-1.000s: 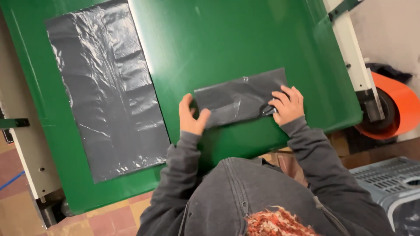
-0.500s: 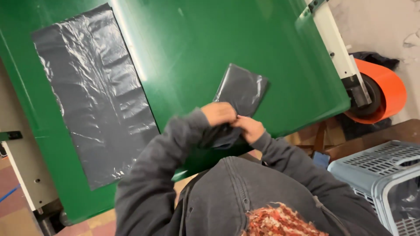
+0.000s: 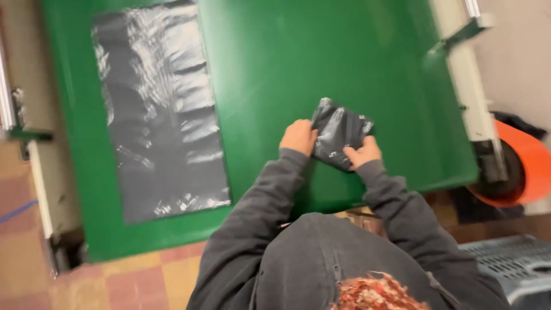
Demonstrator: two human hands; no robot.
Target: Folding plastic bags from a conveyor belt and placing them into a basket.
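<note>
Holding: both hands grip one folded dark grey plastic bag, a small crumpled packet lying on the green table just right of the frame's centre.
Left hand: the left hand is curled against the packet's left edge, knuckles up, fingers bent under or behind the plastic; it touches the bag and looks closed on that edge.
Right hand: the right hand pinches the packet's lower right corner, thumb side toward the bag, fingers folded onto the plastic.
Arms: both forearms in grey sweatshirt sleeves rise from the lower middle of the frame and converge on the bag, elbows bent, wrists close together.
Hard to make out: the fingertips of both hands are hidden by the bag or by the knuckles; how many folds the packet has cannot be told; the whole frame is slightly blurred.
Flat bag: a second grey plastic bag lies spread out on the table in the upper left, well apart from the hands, its top edge cut off by the frame.
Right edge: an orange roll sits on a white machine frame beside the table.
Container: a grey slatted crate shows in the lower right corner, cut off; its contents cannot be seen.
Floor: reddish and yellow tiles fill the lower left.
</note>
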